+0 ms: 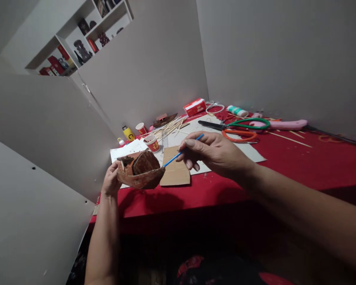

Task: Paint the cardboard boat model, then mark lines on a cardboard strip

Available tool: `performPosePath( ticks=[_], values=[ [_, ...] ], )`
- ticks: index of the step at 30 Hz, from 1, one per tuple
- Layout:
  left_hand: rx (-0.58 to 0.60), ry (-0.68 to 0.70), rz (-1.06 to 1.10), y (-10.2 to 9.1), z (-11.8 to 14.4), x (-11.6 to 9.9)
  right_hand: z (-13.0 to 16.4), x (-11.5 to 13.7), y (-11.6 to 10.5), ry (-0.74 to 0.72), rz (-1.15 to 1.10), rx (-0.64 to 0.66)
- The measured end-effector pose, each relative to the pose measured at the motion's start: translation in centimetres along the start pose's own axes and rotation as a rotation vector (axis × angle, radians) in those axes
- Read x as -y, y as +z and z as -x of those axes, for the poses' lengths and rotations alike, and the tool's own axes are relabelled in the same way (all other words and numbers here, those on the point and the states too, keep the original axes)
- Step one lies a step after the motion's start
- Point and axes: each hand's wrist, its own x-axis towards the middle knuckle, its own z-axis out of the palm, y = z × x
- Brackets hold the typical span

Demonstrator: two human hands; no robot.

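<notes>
My left hand is closed around the left end of a brown model boat, holding it up above the front of the table. The boat looks rough and reddish brown, with a raised dark-edged piece inside its hull. Between the thumb and fingers of my right hand is a thin blue stick, seemingly a paintbrush. Its lower tip meets the pointed right end of the boat. Behind them lies a piece of tan cardboard. A red and white paper cup stands just beyond the boat.
Scissors with green and orange handles lie on white paper at the right. Thin wooden sticks, a second boat, another cup, a yellow bottle and a red box stand along the back.
</notes>
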Motion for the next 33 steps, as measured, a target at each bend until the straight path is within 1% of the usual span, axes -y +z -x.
performPosePath(
  ticks=[2,3,7,10,14,18,21,23,26,30,33],
  values=[
    [-0.064,0.084,-0.007,-0.4,-1.0,0.0,-0.4,-0.5,-0.8,0.007,0.049,-0.003],
    [-0.07,0.099,-0.006,-0.5,-1.5,0.0,-0.6,-0.7,-1.2,0.015,0.071,-0.004],
    [0.001,0.073,-0.033,-0.6,-3.6,-0.3,-1.1,-1.5,-2.3,0.056,0.181,-0.027],
    [0.028,0.079,-0.071,-1.2,-5.1,-0.3,-1.5,-2.3,-2.6,0.069,0.264,-0.025],
    [0.054,0.057,-0.148,-2.2,-6.4,0.9,-2.2,-4.0,-2.5,0.105,0.366,0.029],
    [0.06,0.025,-0.212,-3.0,-6.9,2.5,-2.5,-5.6,-1.9,0.172,0.424,0.119],
    [0.062,-0.006,-0.241,-3.6,-7.0,3.3,-3.0,-6.0,-1.7,0.224,0.412,0.166],
    [0.062,-0.026,-0.255,-3.9,-7.1,3.7,-3.5,-6.1,-2.0,0.248,0.38,0.169],
    [0.061,-0.054,-0.269,-4.1,-7.0,3.9,-4.4,-6.2,-2.8,0.295,0.334,0.139],
    [0.035,-0.086,-0.27,-3.9,-6.7,3.8,-5.4,-6.9,-4.1,0.368,0.254,0.109],
    [0.013,-0.133,-0.276,-3.8,-6.7,3.7,-5.7,-7.4,-4.6,0.385,0.195,0.095]
  ],
)
